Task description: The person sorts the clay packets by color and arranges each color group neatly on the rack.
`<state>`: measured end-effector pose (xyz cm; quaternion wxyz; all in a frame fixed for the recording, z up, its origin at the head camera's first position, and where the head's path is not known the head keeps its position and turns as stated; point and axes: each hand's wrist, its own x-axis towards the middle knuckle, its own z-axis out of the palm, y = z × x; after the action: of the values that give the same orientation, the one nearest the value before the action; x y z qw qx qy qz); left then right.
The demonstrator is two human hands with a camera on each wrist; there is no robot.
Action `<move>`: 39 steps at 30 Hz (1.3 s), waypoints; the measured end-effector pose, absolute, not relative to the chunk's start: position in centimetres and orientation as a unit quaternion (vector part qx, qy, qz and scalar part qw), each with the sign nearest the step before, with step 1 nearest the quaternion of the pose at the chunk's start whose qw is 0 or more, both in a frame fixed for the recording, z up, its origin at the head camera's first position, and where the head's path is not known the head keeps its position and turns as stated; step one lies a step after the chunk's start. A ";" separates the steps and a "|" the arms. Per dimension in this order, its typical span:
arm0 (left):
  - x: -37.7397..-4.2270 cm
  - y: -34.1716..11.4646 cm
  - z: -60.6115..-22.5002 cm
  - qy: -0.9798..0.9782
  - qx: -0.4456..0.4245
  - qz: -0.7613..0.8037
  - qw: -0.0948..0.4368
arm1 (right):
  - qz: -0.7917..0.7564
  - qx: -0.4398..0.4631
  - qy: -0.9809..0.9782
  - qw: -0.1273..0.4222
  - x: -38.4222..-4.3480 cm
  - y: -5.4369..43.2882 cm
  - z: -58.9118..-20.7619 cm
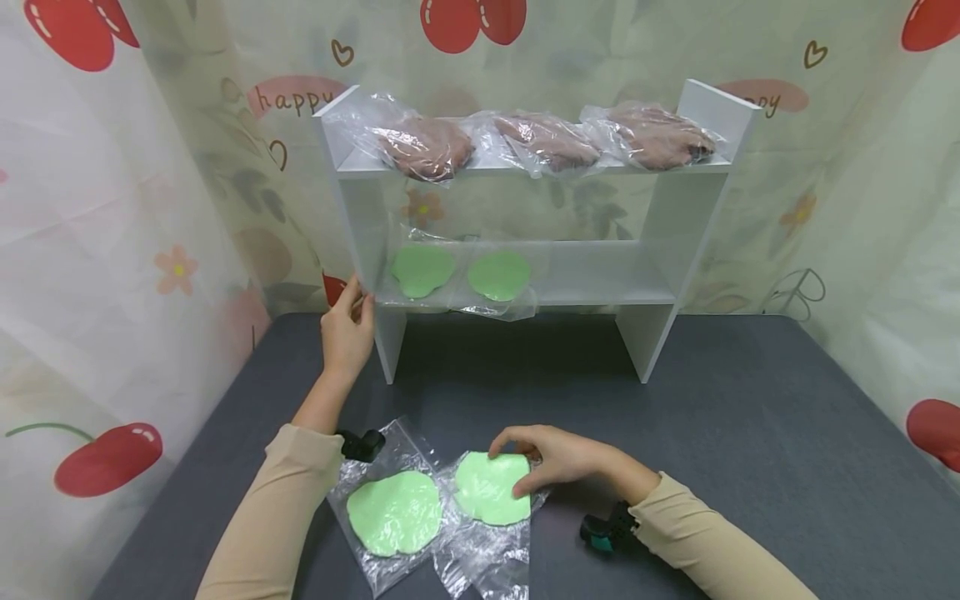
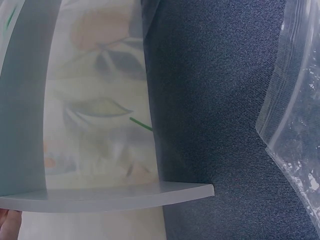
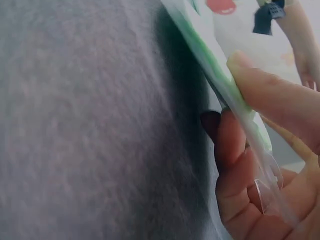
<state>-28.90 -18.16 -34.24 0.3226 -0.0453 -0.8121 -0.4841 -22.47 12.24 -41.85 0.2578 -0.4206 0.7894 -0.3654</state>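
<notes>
My right hand (image 1: 558, 457) pinches the edge of a clear plastic bag with a flat, light-green, wavy-edged piece (image 1: 483, 492) inside. In the right wrist view the thumb (image 3: 272, 95) lies over the bagged green piece (image 3: 220, 75) and the other fingers curl beneath it. To its left on the table lies another bagged green piece (image 1: 393, 512). My left hand (image 1: 348, 333) touches the left side panel of a white two-tier shelf (image 1: 600, 275), near the lower board. Only its fingertips (image 2: 9, 227) show at the panel in the left wrist view.
Two bagged green pieces, one on the left (image 1: 422, 271) and one beside it (image 1: 500, 277), lie on the lower board. Three bagged brownish lumps (image 1: 543, 142) fill the top board. The shelf stands on a dark grey table (image 1: 750, 433) before a patterned curtain (image 1: 847, 167).
</notes>
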 end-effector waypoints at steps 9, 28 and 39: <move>-28.9 -18.2 -34.3 -0.809 -0.049 -0.485 0.329 | -0.414 -0.439 0.742 0.292 -23.0 13.7 -41.4; -29.0 -18.2 -34.3 -0.808 -0.057 -0.483 0.331 | -0.456 -0.425 0.743 0.243 -23.4 16.6 -38.6; -29.0 -18.2 -34.4 -0.808 -0.056 -0.482 0.335 | -0.460 -0.429 0.749 0.210 -23.5 17.5 -37.6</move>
<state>-29.00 -18.18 -34.35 0.3348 -0.0557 -0.8078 -0.4819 -23.49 17.46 -37.56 0.2104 -0.4288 0.7486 -0.4599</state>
